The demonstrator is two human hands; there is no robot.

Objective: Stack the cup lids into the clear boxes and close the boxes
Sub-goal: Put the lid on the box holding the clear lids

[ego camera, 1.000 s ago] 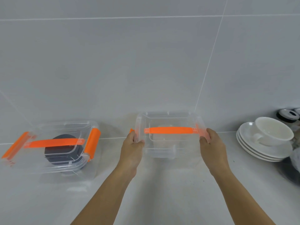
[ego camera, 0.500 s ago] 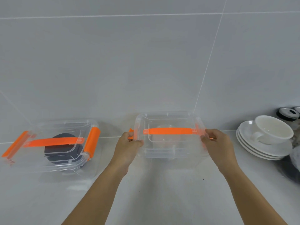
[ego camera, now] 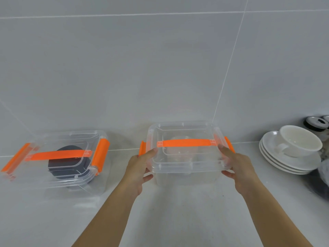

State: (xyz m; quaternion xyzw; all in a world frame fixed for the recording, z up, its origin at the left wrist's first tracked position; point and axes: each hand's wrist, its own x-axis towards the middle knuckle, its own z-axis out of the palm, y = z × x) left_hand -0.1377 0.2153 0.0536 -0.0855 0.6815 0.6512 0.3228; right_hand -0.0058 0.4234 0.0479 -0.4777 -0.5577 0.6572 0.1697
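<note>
Both our hands grip the clear box between them: our left hand [ego camera: 138, 172] holds its left end, with the thumb on top of the box lid [ego camera: 185, 145] and the fingers curled under the rim, and our right hand [ego camera: 237, 169] holds the right end in the same way. The fingers are partly closed around the edges, not flat. An orange handle [ego camera: 185, 143] runs across the lid from one hand to the other. At each end, just beyond our thumbs, an orange latch [ego camera: 142, 146] stands outward from the side of the box. Through the plastic we see pale round shapes inside, but we cannot tell clearly what they are.

Well to the left of our left hand a second clear box [ego camera: 58, 157] stands on the white counter [ego camera: 178, 211], with its lid on and dark cup lids [ego camera: 68, 168] inside. To the right of our right hand a white cup [ego camera: 300, 140] sits on stacked saucers [ego camera: 288, 161].
</note>
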